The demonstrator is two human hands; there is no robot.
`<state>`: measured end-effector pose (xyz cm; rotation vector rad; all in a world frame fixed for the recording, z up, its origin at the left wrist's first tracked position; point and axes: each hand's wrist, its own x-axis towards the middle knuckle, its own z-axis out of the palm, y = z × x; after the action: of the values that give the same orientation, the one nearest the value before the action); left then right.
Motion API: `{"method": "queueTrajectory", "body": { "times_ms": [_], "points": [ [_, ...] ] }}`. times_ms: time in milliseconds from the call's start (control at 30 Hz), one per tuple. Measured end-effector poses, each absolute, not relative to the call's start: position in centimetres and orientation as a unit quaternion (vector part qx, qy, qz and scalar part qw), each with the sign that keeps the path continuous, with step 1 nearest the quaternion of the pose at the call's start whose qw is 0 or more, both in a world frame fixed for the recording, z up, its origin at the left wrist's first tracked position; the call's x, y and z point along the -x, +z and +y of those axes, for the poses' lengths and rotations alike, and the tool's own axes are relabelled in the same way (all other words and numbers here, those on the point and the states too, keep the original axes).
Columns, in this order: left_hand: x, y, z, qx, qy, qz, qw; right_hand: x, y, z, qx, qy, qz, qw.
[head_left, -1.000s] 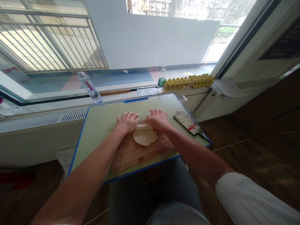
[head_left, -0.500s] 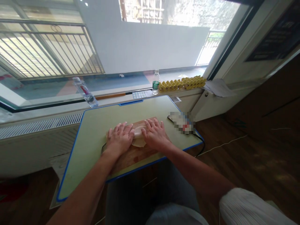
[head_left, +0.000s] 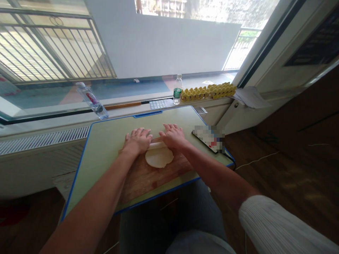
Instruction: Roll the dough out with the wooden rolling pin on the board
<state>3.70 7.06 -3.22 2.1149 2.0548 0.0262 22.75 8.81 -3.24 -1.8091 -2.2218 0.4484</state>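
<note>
1. Left hand (head_left: 138,140): palm down, centre of frame, lying over the left part of a pale rolling pin (head_left: 155,145). Fingers stretched forward; contact is a flat press, not a clench.
2. Right hand (head_left: 172,137): same posture over the pin's right part, fingers extended toward the top of the frame, not curled into a fist.
3. Dough (head_left: 159,157): one thin, pale, roughly round sheet with an uneven lower-right edge. Located mid-frame, just below the pin, whose near side meets its upper edge.
4. Cutting board (head_left: 148,181): wooden, under the dough, lower centre; its far part is largely covered by the hands.
5. Table (head_left: 106,141): pale green top, blue rim, bearing the board. Phone (head_left: 205,140) lies right of centre, screen pixelated; dark cable (head_left: 231,158) at its lower end.
6. Windowsill, upper middle: tilted clear bottle (head_left: 92,100) on the left; upright green-labelled bottle (head_left: 177,91) beside a yellow bumpy tray (head_left: 209,91); paper sheets (head_left: 250,97) farther right.
</note>
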Motion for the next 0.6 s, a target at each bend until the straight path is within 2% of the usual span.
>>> {"method": "queueTrajectory", "body": {
  "times_ms": [167, 367, 600],
  "points": [
    [-4.0, -2.9, 6.7, -0.717, 0.002, 0.691, 0.093, -22.8, -3.4, 8.3, 0.618, 0.151, -0.763, 0.110],
    [-5.0, -2.9, 1.1, -0.720, 0.020, 0.693, 0.035, -23.6, -3.6, 1.7, 0.603, 0.076, -0.783, 0.132],
    [-5.1, -3.4, -2.3, -0.726, 0.032, 0.687, 0.004, -24.0, -4.0, -1.7, 0.594, 0.067, -0.790, 0.135]
  ]
}}
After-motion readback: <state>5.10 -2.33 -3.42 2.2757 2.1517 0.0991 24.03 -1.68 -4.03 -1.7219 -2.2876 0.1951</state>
